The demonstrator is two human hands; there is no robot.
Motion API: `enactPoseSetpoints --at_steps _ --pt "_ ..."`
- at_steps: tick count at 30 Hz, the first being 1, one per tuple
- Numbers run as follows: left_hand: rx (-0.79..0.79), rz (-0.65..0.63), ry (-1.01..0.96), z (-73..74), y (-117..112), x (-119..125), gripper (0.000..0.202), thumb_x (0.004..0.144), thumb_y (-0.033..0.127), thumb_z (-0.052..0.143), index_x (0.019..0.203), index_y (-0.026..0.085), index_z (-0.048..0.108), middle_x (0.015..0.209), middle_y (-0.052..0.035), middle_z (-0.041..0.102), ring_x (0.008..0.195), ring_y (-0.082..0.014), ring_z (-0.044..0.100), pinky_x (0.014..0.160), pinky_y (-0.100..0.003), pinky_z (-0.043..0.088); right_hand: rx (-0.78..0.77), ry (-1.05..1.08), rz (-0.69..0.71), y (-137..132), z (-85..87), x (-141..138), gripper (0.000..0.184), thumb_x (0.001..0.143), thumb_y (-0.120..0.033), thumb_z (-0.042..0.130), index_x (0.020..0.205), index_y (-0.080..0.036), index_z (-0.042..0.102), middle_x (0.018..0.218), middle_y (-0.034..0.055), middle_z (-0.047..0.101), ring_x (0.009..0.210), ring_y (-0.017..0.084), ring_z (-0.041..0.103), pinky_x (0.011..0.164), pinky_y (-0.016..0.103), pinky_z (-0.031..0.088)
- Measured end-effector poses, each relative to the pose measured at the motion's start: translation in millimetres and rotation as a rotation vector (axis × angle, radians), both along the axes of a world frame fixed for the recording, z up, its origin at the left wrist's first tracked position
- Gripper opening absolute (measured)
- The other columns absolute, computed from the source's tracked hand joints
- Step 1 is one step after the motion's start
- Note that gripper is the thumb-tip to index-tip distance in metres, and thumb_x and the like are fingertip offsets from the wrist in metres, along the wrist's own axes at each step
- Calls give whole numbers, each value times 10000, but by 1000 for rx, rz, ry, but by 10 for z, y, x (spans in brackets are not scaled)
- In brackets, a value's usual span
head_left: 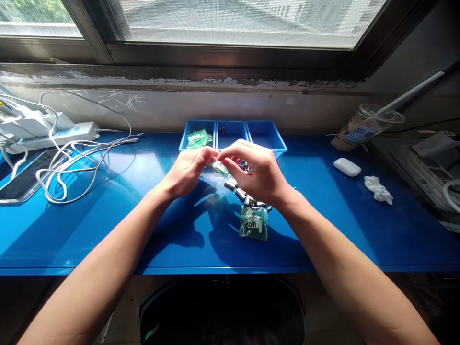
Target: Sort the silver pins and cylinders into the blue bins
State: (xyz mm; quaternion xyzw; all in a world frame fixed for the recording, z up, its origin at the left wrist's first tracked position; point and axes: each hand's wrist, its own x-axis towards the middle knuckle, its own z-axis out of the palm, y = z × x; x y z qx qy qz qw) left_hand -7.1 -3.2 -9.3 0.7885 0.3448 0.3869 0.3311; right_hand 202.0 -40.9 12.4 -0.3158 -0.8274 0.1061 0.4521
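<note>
My left hand [189, 170] is closed in a pinch on a small pale green plastic bag [219, 167], mostly hidden by the fingers. The fingertips of my right hand [255, 167] meet the left ones at the bag; they are pinched together, and what lies between them is hidden. Beneath my right hand lie several small black-and-white blocks [240, 193] and a heap of small dark pieces [244, 166], partly covered. Nearer the front edge rests a green clear packet [253, 223] with small pale and metal pieces inside.
Behind my hands stands a blue three-compartment tray [283, 143], with green packets [199, 138] at left and small dark cylinders [222, 130] in the middle. Cables [89, 163], a phone [28, 179] and a power strip [77, 132] lie left; a cup [362, 129], white case [347, 167] and crumpled tissue [378, 189] right.
</note>
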Motion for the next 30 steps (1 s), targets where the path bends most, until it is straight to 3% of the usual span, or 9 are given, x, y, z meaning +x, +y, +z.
enactPoseSetpoints --at_steps 5,10,13,16,19,22,30 --pt "-2 -40 36 67 -60 74 446 924 623 695 998 186 749 915 -60 738 798 -199 654 686 -278 519 -55 138 -111 43 -40 -7 103 1006 -259 619 989 -224 715 1002 43 749 830 179 677 758 333 570" --pt "36 -31 -8 41 -59 88 345 900 522 764 997 192 739 927 -54 739 779 -181 654 693 -278 535 -126 227 -112 23 -27 -36 111 1001 -303 638 1007 -223 714 1031 36 744 850 173 687 767 327 581" --pt "26 3 -57 29 -48 81 347 896 532 776 935 192 725 865 -46 713 749 -175 637 680 -281 524 -213 275 -92 5 -2 -41 162 980 -325 671 1095 -218 707 1029 35 730 881 179 693 770 318 581" --pt "-13 49 -124 42 -42 79 400 869 577 796 902 190 702 796 -31 668 707 -166 612 643 -275 507 -379 258 -61 18 -6 -22 338 926 -391 746 1203 -207 689 1014 35 731 843 180 690 695 298 568" --pt "-55 75 -164 65 -37 80 475 806 633 836 877 187 686 766 -24 645 685 -163 599 612 -264 500 -481 203 -5 49 -28 1 317 936 -450 740 1106 -182 734 975 45 758 788 170 678 661 288 542" --pt "-61 86 -172 81 -36 83 519 796 679 824 860 184 682 753 -23 633 669 -157 587 591 -257 488 -459 211 30 72 -36 11 286 965 -449 715 1002 -168 755 960 53 777 810 173 689 710 296 544" --pt "-84 60 -292 82 -22 97 507 761 627 883 849 161 703 727 -19 641 654 -140 602 585 -229 503 -430 278 67 93 -39 10 306 936 -466 754 1013 -170 760 964 50 779 817 177 701 719 299 559"
